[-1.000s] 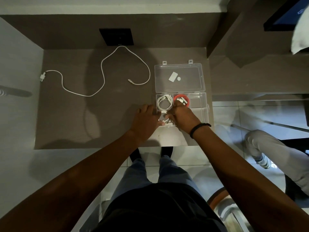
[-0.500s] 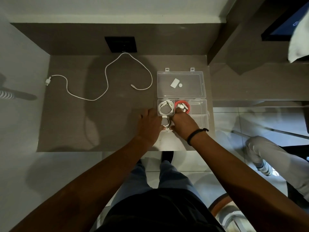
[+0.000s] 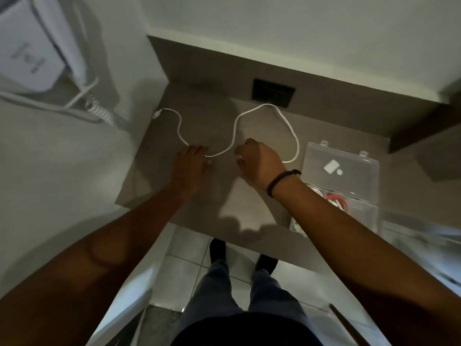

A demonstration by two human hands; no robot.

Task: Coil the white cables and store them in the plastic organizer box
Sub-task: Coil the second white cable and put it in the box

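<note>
step: picking up the last loose white cable [image 3: 234,136] to coil it; judging by the box, the other cables are already stowed.
cable: lies in a wavy line across the worktop [image 3: 204,203]; one plug at the far left edge, the other end near the organizer box [image 3: 349,171], partly behind the right wrist.
left hand [image 3: 190,168]: flat, palm down, fingers [image 3: 197,151] loosely spread, tips touching the low dip of the cable. No pinch visible yet.
right hand [image 3: 259,163]: curled into a loose fist just right of that dip. Can't tell if it grips the cable; fingertips are hidden.
box: open at the right of the worktop, lid laid back. A red coil and a bit of white cable show in the compartments; the forearm covers the rest.
how to do it well: take one plug end rather than the middle, anchor it in one hand, wind even loops with the other. Keep loops small enough for a compartment. Don't kink at the plug. Watch the far-left plug; my guess is it can slide off the edge if dragged.
risk: grabbing mid-span means two tails to manage, so a messy coil.
change vs earlier: both hands were at the box, tucking a white coil into a front compartment. Now they're off the box and over the loose cable. The view has swung left; the box sits further right in frame. Cable shape looks unchanged.
</note>
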